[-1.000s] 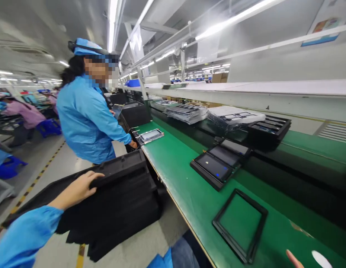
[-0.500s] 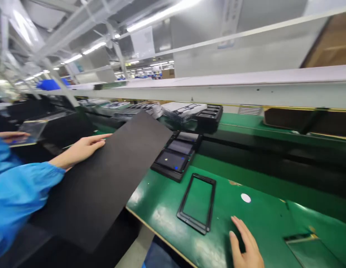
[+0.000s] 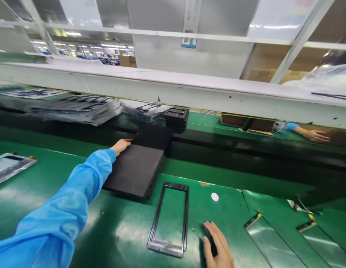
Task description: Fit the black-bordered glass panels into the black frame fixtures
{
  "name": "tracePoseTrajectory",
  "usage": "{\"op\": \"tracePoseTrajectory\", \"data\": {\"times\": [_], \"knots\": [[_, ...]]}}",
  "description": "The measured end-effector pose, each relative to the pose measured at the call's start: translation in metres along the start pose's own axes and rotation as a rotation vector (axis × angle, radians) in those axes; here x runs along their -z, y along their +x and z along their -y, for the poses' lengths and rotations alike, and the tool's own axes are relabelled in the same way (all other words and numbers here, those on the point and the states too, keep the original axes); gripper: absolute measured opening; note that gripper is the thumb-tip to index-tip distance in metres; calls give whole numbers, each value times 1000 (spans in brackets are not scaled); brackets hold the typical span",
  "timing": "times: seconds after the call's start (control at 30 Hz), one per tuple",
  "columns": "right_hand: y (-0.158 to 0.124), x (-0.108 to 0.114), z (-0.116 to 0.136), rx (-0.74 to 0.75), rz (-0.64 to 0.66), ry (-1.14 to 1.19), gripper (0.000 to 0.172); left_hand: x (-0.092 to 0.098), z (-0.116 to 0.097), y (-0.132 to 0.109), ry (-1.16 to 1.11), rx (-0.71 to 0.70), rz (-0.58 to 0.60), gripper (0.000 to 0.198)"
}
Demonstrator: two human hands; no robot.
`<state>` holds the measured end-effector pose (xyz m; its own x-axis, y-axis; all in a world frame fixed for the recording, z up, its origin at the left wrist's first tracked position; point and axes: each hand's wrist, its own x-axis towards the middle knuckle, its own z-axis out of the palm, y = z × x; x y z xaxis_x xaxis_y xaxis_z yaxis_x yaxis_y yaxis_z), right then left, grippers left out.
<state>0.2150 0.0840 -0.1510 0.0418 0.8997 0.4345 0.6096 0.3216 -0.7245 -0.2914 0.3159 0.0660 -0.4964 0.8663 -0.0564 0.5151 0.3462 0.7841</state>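
A flat black sheet [image 3: 135,169] lies over the black tray [image 3: 154,182], hiding the screens in it; its far part sticks out past the bench over the dark channel. My left hand [image 3: 122,146], in a blue sleeve, grips the sheet's left edge, with the fingertips partly hidden. Low on the right, my right hand [image 3: 219,247] hovers near or rests on the green bench, holding nothing, thumb and fingers apart. Between the tray and that hand sits a black rectangular frame [image 3: 185,219], seemingly two stacked with a slight offset.
Clear glass panels [image 3: 273,238] with small flex tails lie at the right. Another panel [image 3: 11,167] is at far left. Stacked plastic trays [image 3: 78,108] stand beneath the white shelf [image 3: 167,85]. Across the channel, a co-worker's hand [image 3: 315,134] reaches in. A white round spot [image 3: 214,196] marks the bench.
The black sheet has gone from being held tilted at the left to lying over the tray, covering its screens. My view has swung right. My right hand stays open near the frame.
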Motion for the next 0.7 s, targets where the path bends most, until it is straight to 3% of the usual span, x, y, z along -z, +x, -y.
{"op": "tracePoseTrajectory", "data": {"times": [0.1, 0.2, 0.3, 0.4, 0.5, 0.57, 0.7], "knots": [[0, -1, 14, -34, -32, 25, 39, -3, -3, 4, 188, -100, 26, 35], [4, 19, 13, -72, -112, 25, 35, -8, -11, -15, 383, -247, 20, 36], [10, 66, -14, -55, -202, -128, 39, -35, -18, -66, 543, -453, 113, 27], [12, 120, -55, -131, -187, -483, 69, -84, -19, -135, 670, -611, 305, 20], [-2, 153, -83, -189, -10, -734, 92, -131, -21, -184, 784, -638, 443, 20], [-21, 161, -83, -164, 118, -762, 90, -150, -24, -196, 837, -604, 478, 29], [-68, 164, -58, -56, 255, -694, 71, -153, -33, -184, 871, -501, 469, 34]]}}
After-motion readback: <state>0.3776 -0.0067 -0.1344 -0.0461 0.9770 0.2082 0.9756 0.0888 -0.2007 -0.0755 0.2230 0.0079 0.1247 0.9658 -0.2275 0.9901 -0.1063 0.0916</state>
